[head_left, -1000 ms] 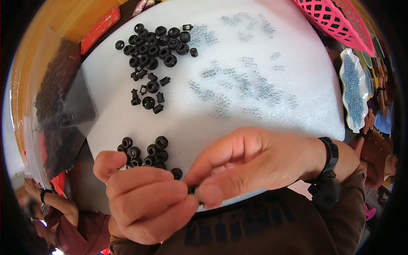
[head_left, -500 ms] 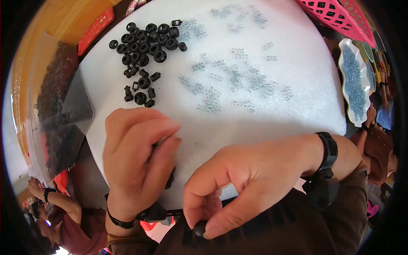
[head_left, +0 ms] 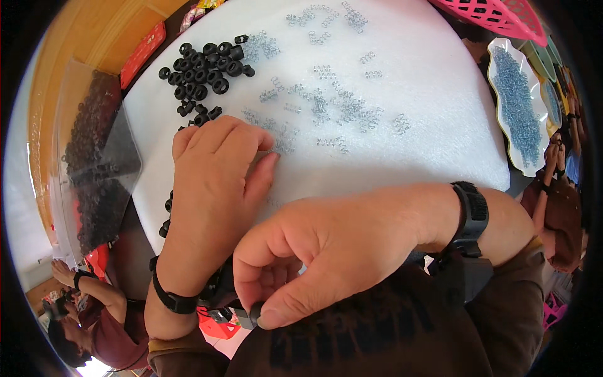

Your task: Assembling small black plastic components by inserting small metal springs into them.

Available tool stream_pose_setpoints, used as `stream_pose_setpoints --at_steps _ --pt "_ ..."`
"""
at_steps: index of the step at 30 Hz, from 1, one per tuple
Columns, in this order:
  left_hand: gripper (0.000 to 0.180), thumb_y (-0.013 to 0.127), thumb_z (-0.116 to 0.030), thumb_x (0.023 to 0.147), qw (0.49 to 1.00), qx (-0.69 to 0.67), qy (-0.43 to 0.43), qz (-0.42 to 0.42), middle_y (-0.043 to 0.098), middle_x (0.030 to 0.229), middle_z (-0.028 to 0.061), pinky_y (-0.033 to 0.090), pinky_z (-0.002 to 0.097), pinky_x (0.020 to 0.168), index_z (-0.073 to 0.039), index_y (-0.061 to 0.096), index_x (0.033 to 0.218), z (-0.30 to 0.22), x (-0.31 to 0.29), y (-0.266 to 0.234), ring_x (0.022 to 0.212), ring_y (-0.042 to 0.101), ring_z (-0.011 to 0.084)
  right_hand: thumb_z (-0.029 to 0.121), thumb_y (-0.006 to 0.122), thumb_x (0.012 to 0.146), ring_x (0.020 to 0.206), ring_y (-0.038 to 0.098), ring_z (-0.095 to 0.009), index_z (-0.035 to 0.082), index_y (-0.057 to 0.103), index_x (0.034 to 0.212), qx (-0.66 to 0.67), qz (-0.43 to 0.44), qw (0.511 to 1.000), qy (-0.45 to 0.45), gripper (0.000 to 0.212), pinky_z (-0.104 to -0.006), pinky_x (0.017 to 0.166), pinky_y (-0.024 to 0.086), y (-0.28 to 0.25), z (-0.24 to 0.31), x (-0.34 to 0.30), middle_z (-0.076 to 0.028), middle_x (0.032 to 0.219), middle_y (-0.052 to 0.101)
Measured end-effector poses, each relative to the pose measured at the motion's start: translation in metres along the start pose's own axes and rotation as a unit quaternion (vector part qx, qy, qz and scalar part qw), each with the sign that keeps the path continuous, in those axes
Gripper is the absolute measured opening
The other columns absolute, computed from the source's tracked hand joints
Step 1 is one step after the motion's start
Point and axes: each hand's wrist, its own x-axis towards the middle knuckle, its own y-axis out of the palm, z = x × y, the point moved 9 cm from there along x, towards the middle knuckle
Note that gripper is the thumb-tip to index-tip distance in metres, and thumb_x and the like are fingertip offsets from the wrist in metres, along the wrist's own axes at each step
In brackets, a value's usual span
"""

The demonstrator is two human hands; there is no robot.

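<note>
My right hand (head_left: 339,251) is held low in front of my chest, thumb and forefinger pinching a small black rounded plastic part (head_left: 255,312). My left hand (head_left: 220,166) reaches over the white foam sheet (head_left: 402,163), its thumb and forefinger tips drawn close together beside the nearest small metal springs (head_left: 286,139). Whatever may be between those fingertips is too small to make out. A heap of black hollow rounded plastic parts (head_left: 201,72) lies beyond the left hand. Smaller black parts (head_left: 200,112) sit partly hidden behind its knuckles, and a few black parts (head_left: 166,227) show beside the left wrist.
Loose springs (head_left: 352,110) are scattered across the foam. A scalloped white dish (head_left: 534,135) of springs stands at the right, a pink basket (head_left: 496,16) at the far right. A clear container (head_left: 94,163) of black parts stands left, near a red tray (head_left: 143,53). Other people (head_left: 100,314) work on both sides.
My left hand has moved away from me, up to the springs. My right hand has shifted left, still pinching the black part. The whole view has shifted slightly.
</note>
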Motion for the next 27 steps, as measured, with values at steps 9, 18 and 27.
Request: stream_pose_setpoints --at_steps 9,18,27 --pt "0.016 0.064 0.001 0.068 0.989 -0.117 -0.084 -0.044 0.056 0.074 0.0041 0.040 0.0308 0.071 -0.005 0.054 0.079 0.013 -0.021 -0.020 0.067 0.053 0.0185 0.020 0.062 0.083 0.079 0.056 -0.012 -0.002 0.058 0.094 -0.029 -0.049 0.998 -0.011 0.025 -0.0237 0.070 0.044 -0.012 0.013 -0.002 -0.005 0.086 0.061" --pt "0.016 0.060 0.011 0.070 0.864 -0.436 -0.187 -0.170 0.058 0.083 0.0062 0.042 0.0229 0.070 0.002 0.056 0.083 0.053 -0.059 -0.035 0.077 0.053 0.0112 0.018 0.058 0.087 0.074 0.061 -0.017 -0.001 0.056 0.102 0.077 -0.280 0.954 -0.073 0.024 -0.0288 0.070 0.049 -0.064 0.028 -0.011 -0.011 0.088 0.062" --pt "0.018 0.055 0.013 0.070 0.895 -0.409 -0.089 -0.152 0.056 0.086 0.0103 0.041 0.0241 0.069 0.001 0.055 0.084 0.037 -0.060 -0.047 0.078 0.052 0.0157 0.018 0.060 0.085 0.070 0.059 -0.014 -0.001 0.055 0.098 0.065 -0.309 0.948 -0.036 0.023 -0.0257 0.065 0.048 -0.066 0.020 -0.008 -0.008 0.080 0.061"
